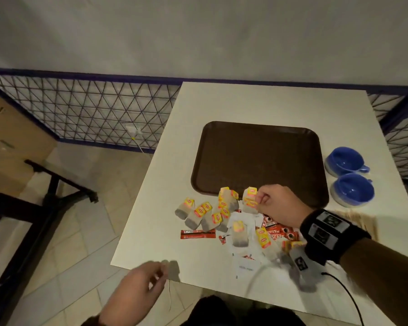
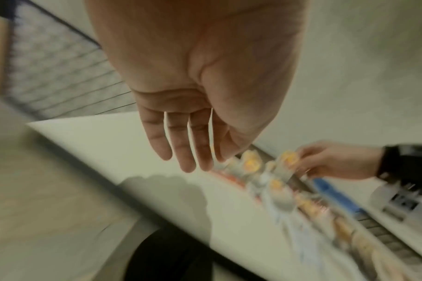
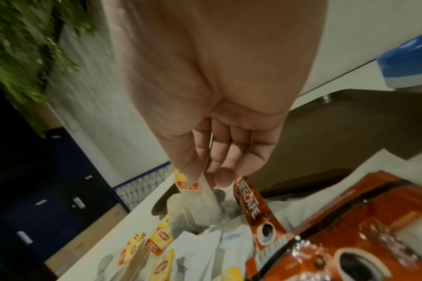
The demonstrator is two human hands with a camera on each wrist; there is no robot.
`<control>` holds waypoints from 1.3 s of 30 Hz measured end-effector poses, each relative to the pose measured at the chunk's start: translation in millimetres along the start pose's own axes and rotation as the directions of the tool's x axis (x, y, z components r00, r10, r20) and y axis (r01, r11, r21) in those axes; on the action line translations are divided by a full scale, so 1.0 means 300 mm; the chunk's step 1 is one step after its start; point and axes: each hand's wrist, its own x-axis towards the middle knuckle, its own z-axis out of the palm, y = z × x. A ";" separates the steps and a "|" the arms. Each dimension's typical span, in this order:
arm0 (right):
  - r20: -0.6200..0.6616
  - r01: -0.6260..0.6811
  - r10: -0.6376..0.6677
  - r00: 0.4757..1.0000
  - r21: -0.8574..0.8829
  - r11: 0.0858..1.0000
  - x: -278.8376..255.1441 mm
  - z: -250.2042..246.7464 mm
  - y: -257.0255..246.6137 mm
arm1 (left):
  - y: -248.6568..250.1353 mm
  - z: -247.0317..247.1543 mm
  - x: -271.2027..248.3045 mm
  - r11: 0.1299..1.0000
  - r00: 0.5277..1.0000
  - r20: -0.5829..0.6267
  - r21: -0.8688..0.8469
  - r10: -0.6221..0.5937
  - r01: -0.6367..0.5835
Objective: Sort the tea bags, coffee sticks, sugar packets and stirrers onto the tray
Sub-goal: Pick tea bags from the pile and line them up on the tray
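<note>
At the far left, beyond the table (image 1: 280, 107), a dark-framed wire mesh fence (image 1: 92, 109) is seen along the wall, with a cardboard box (image 1: 12, 142) beside it. At the table's near left edge the left hand (image 1: 137, 295) is held just off the edge; in the head view a blurred tea bag (image 1: 173, 270) appears to be pinched at its fingertips, while in the left wrist view the fingers (image 2: 183, 152) are seen nearly straight and close together, so whether anything is actually gripped cannot be told. To the right of it, a loose heap of tea bags (image 1: 207, 215) with yellow-and-red tags is spread on the white table, just in front of the brown tray (image 1: 259, 161), on which nothing has yet been laid. Red coffee sticks (image 1: 197, 234) and white sugar packets (image 1: 246, 267) are mixed in at the near side of the heap. Farther right, the right hand (image 1: 280, 205) is held over the tray's near edge, and a few tea bags (image 1: 250, 200) are pinched by their tags between thumb and curled fingers, the bags hanging below. A black wrist band (image 1: 332, 234) is worn on that arm. At the right edge two blue cups (image 1: 349, 175) are set beside the tray, and pale wooden stirrers (image 1: 360, 220) are laid just in front of them.
</note>
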 end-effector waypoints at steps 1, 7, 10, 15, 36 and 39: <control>0.007 0.013 -0.014 1.000 0.012 1.000 0.004 -0.002 0.008 | 0.075 -0.053 0.060 0.999 0.999 -0.018 0.022 0.049 -0.049; 0.095 0.075 -0.087 0.992 0.124 0.989 -0.013 -0.039 0.051 | 0.400 -0.108 0.303 0.884 0.896 -0.125 -0.150 0.427 -0.443; 0.134 0.109 -0.131 0.982 0.160 0.981 -0.038 -0.061 0.057 | 0.493 -0.055 0.367 0.840 0.889 -0.102 -0.295 0.446 -0.456; 0.082 0.156 -0.173 0.982 0.175 0.972 -0.076 -0.085 0.049 | 0.585 0.001 0.473 0.831 0.858 0.023 -0.265 0.513 -0.489; -0.262 0.269 -0.203 0.944 0.250 0.930 -0.393 0.179 -0.071 | 0.391 0.167 0.278 0.571 0.818 -0.146 -0.649 0.556 -0.503; -0.289 0.284 -0.212 0.934 0.234 0.930 -0.409 0.198 -0.090 | 0.368 0.163 0.247 0.538 0.818 -0.164 -0.680 0.551 -0.498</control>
